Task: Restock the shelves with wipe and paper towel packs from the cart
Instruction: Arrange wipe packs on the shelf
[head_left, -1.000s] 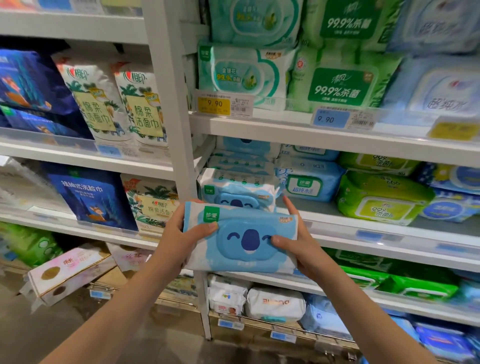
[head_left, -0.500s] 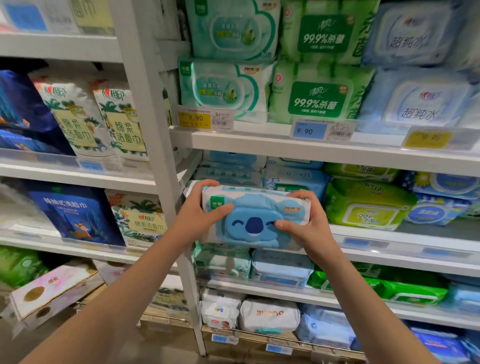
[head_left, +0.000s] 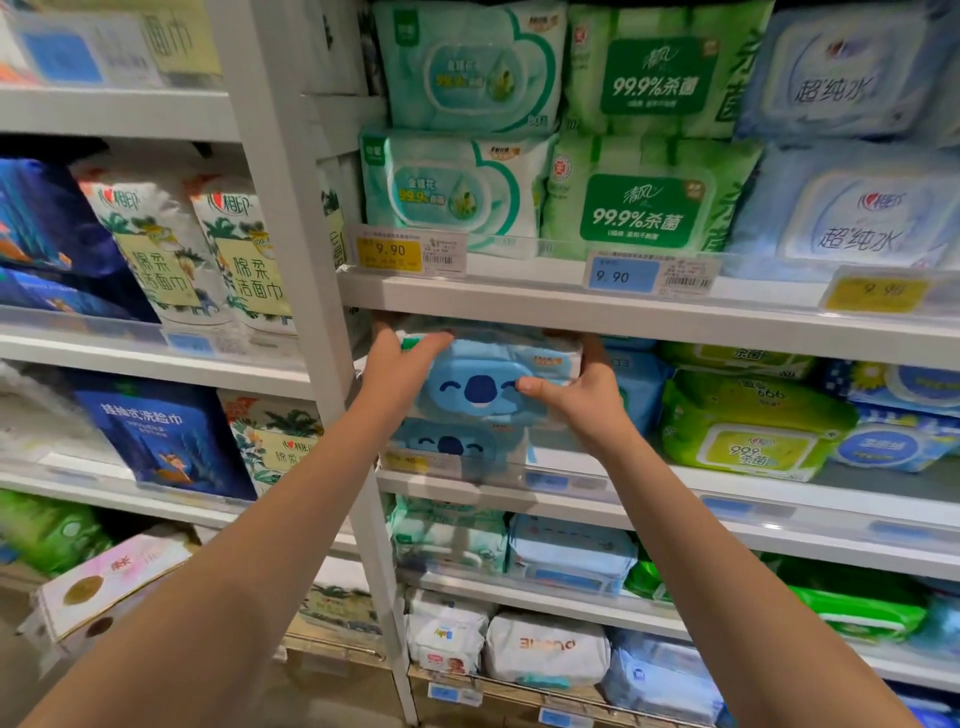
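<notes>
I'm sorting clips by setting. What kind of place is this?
Most likely a shop aisle: tiered white shelves with price tags on the edges, stocked with wipe packs.

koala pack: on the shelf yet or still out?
Partly in: koala pack sits atop another, under the upper shelf, both hands gripping it.
</notes>
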